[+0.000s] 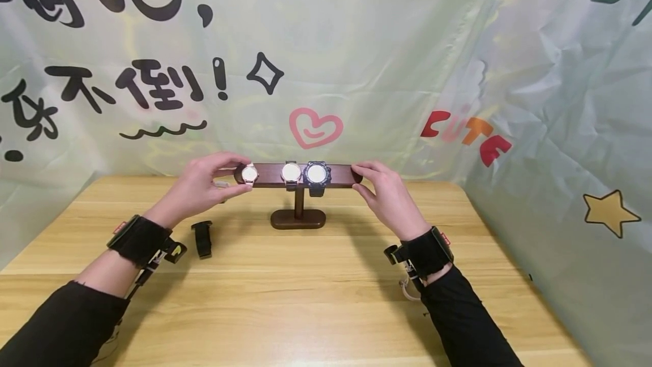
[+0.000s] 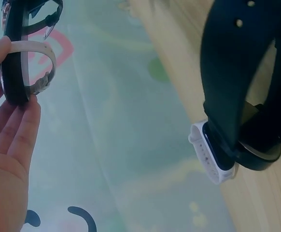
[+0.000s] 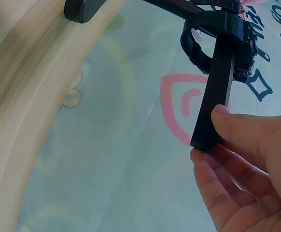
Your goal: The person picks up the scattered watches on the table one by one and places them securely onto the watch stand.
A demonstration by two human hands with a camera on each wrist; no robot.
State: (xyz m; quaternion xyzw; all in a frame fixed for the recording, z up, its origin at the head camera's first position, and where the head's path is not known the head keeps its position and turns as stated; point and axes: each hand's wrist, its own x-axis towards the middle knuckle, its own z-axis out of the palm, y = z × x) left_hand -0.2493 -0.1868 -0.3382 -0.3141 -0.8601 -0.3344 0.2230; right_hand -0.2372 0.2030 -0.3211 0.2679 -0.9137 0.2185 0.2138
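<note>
A dark brown wooden watch stand point(image 1: 268, 175) stands upright on its rounded base, a bar across its post. My left hand point(image 1: 198, 184) grips the bar's left end, thumb and fingers at a small watch with a pale strap point(image 2: 32, 47). At the opposite end, my right hand point(image 1: 391, 200) pinches the bar between thumb and fingertips, as the right wrist view shows. Near the bar's middle sit a round watch with a dark strap point(image 1: 291, 173) and a bulky black watch point(image 1: 317, 174). The strap of the bulky one loops around the bar.
On the wooden table point(image 1: 285, 299), a black-strapped watch point(image 1: 203, 240) stands left of the base. Behind it is a white wristband point(image 2: 213, 157), mostly hidden by my left hand in the head view. A printed cloth point(image 1: 387, 72) hangs behind the table and along its right.
</note>
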